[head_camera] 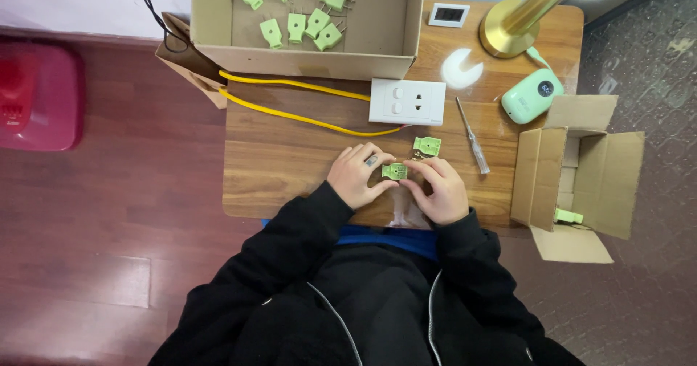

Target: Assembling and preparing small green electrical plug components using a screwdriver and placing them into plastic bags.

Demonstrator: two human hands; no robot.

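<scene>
currently both hands meet at the near edge of the wooden table [290,148] — left hand [356,176] and right hand [439,188] each pinch the same green plug half [394,171]; a second green piece [427,146] lies just beyond, screwdriver [473,145] to its right.

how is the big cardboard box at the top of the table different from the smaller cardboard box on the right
The big shallow cardboard box sits on the wooden table, opening upward, and holds about seven light green plugs. The smaller cardboard box hangs at the table's right edge, flaps spread, with one green plug visible. Both are plain brown cardboard and open.
</scene>
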